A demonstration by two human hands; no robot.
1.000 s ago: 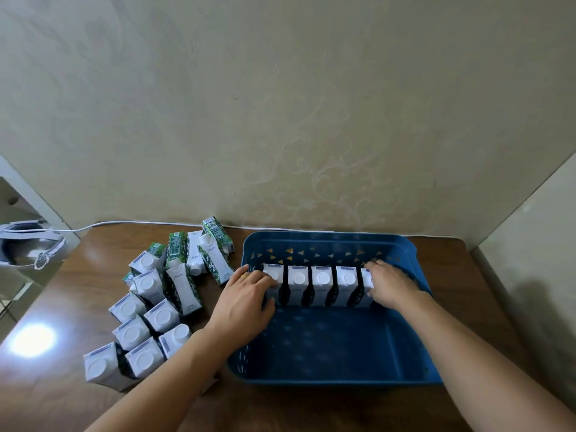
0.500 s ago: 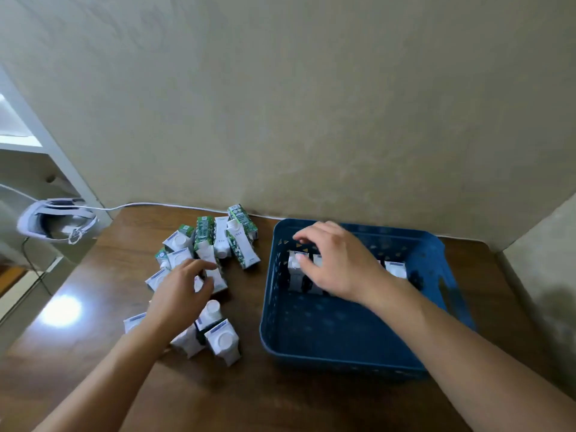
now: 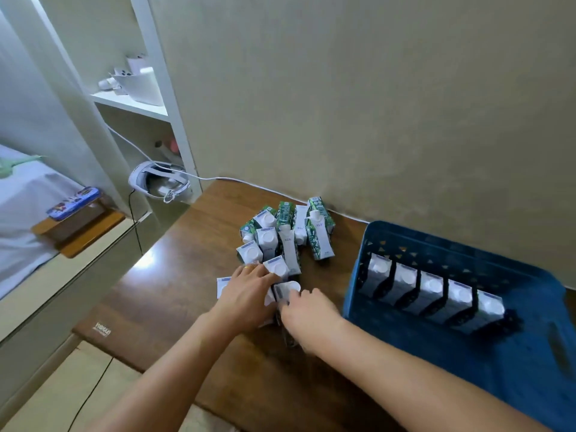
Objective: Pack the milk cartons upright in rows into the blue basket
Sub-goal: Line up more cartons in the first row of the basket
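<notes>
Both hands meet over the near end of a cluster of white-capped green-and-white milk cartons on the brown wooden table. The left hand lies palm-down on upright cartons. The right hand curls around one carton, cap up. Five cartons stand in a row along the far wall of the blue perforated plastic basket.

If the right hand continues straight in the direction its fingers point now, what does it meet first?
The right hand points up-left at the near carton; its fingertips are already on or next to it. Contact is unclear because of blur.
</notes>
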